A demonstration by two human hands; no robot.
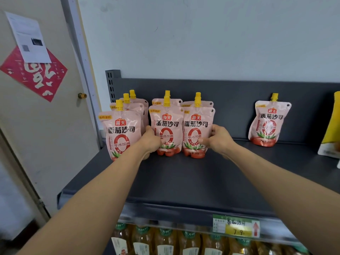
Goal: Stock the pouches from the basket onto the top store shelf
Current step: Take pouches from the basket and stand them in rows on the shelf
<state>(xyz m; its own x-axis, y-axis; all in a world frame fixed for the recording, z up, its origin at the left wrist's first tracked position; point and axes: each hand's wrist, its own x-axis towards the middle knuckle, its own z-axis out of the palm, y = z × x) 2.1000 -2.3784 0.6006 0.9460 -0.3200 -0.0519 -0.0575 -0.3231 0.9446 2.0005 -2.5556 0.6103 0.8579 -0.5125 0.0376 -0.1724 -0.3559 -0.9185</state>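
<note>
Head view. Top shelf (pixel 184 181), dark grey, carries pink spouted pouches standing in rows at its back left. Left hand (pixel 150 139) curls against the left edge of the middle front pouch (pixel 166 129), fingers pressed on its side, in the gap beside the left front pouch (pixel 121 133). Right hand (pixel 217 139) pinches the right front pouch (pixel 197 133), thumb on the printed face, fingers wrapped behind its right edge. Both pouches rest on the shelf, touching each other. One lone pouch (pixel 269 124) stands well apart to the right, leaning on the back panel. Basket not in view.

Step in hand, as I judge it: squaring up the two front pouches. To do it well, keep both bases flat on the shelf, press the pair together evenly, line their faces with the left row, and let go gently so neither tips onto those behind.

Orientation: every pouch stands upright, long axis vertical, yellow cap (pixel 198 100) up, label toward the aisle.
</note>
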